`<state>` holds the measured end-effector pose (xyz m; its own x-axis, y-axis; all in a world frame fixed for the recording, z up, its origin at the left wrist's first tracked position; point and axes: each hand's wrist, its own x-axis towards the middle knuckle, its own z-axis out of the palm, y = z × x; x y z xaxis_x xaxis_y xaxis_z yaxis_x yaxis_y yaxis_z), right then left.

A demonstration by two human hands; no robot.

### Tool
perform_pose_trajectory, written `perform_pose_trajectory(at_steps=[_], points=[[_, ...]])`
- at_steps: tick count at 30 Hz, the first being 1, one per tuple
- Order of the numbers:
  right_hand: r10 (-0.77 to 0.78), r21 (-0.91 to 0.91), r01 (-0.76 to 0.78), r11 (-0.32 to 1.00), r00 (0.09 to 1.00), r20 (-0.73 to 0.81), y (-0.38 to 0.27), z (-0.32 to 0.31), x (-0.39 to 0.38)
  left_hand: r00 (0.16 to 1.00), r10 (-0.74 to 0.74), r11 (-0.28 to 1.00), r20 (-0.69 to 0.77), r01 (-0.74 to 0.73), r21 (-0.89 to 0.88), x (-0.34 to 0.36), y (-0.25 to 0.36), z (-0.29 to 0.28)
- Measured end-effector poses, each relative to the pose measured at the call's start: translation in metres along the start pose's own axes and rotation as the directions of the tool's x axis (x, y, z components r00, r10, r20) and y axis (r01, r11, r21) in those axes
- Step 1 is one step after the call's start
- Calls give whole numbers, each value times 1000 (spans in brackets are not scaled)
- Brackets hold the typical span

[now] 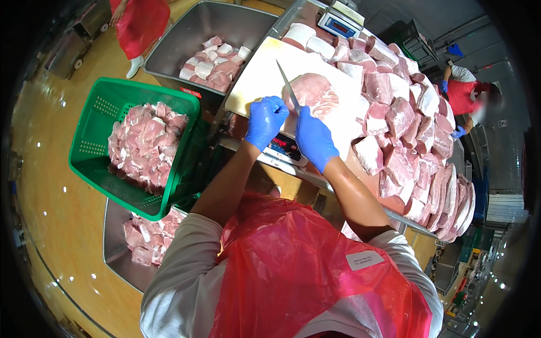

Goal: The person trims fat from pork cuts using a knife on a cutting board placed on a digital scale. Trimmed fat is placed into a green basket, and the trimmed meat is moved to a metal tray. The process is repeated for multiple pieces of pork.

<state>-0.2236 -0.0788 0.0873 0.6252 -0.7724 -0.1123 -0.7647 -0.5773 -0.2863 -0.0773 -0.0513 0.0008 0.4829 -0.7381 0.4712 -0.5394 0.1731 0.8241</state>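
Note:
My right hand, in a blue glove, is closed round the handle of a knife. The long, narrow blade points away and to the left, over the edge of a large pale-pink piece of raw meat. That piece lies on a white cutting board. Close to the board's near edge, my left hand, also blue-gloved, is curled with its fingers folded in. Whatever it may hold is hidden.
Large meat blocks crowd the table right of the board, with a scale behind. On my left stand a green crate and metal tubs with cut meat. Other people in red aprons are far left and far right.

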Motion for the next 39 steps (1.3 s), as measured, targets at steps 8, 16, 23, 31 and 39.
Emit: perform_pose_trajectory(at_steps=[8,16,23,31,39], points=[[45,-175,-24,984,993,113,83,10,-123,984,-125,990,-131,114,-87,-23,-3,-22],[-68,-47,65,997,996,-59,40,2,-52,963,173,982,-208,-151,117,1,36,-21],[-69,-120,63,991,996,-48,-7,6,13,661,424,844,619,-537,-4,141,55,31],[12,-180,3,984,996,87,13,7,-25,410,91,721,907,-655,224,130,55,57],[16,-268,55,962,967,255,95,-21,-108,633,408,862,658,-505,-48,121,19,38]])
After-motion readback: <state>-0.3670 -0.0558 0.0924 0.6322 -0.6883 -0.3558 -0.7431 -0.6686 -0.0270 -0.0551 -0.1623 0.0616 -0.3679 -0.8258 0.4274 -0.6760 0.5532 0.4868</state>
